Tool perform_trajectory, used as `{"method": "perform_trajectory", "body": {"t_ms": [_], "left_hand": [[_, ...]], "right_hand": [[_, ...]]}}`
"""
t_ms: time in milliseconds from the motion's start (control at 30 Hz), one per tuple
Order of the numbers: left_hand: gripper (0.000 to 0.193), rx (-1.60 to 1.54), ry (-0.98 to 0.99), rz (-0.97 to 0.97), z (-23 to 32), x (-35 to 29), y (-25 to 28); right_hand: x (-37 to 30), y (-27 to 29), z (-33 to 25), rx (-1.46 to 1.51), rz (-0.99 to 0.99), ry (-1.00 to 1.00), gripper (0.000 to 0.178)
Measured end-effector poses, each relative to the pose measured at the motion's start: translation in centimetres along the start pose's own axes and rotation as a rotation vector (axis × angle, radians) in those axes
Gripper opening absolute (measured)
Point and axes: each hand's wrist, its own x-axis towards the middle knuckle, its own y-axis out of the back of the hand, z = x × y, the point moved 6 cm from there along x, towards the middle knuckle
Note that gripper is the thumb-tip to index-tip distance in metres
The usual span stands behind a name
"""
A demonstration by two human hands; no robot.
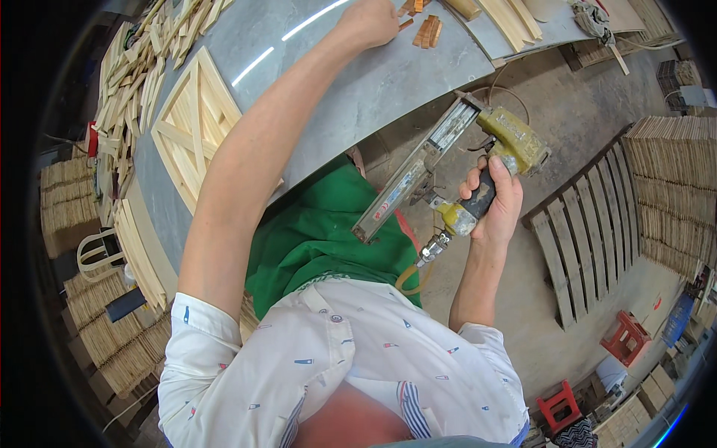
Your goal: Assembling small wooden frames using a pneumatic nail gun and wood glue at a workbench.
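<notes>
My right hand (pixel 496 196) grips the dark handle of a yellow-green pneumatic nail gun (pixel 523 142), held out beyond the table's edge. Its long metal magazine (pixel 407 179) slants down toward my lap, and a hose fitting (pixel 432 250) is joined to the handle's lower end. Over the far part of the grey table (pixel 358 112), my left hand (pixel 367 24) is curled beside copper-coloured strips of fasteners (pixel 427 32). Its fingertips are partly hidden, so I cannot make out what they hold. A wooden frame with crossed slats (pixel 196 127) lies flat near my left forearm.
Loose wood strips (pixel 142 82) are heaped at far left. More slats (pixel 511 22) lie on the surface at the far right. On the floor to the right are a slatted pallet (pixel 590 224), stacked wooden pieces (pixel 672 187) and red stools (pixel 626 337).
</notes>
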Motion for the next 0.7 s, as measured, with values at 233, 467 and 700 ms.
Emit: {"method": "perform_trajectory", "body": {"t_ms": [233, 467, 700], "left_hand": [[0.014, -0.569, 0.008, -0.101, 0.8, -8.1, 2.1], [0.016, -0.849, -0.037, -0.054, 3.5, -14.6, -0.3], [0.023, -0.503, -0.067, 0.023, 4.3, -15.9, 0.7]], "right_hand": [[0.4, -2.0, -0.5, -0.051, -0.04, -0.026, 0.017], [0.4, -4.4, 0.1, -0.103, -0.106, -0.032, 0.016], [-0.7, -5.5, 0.6, -0.133, -0.12, -0.032, 0.015]]}}
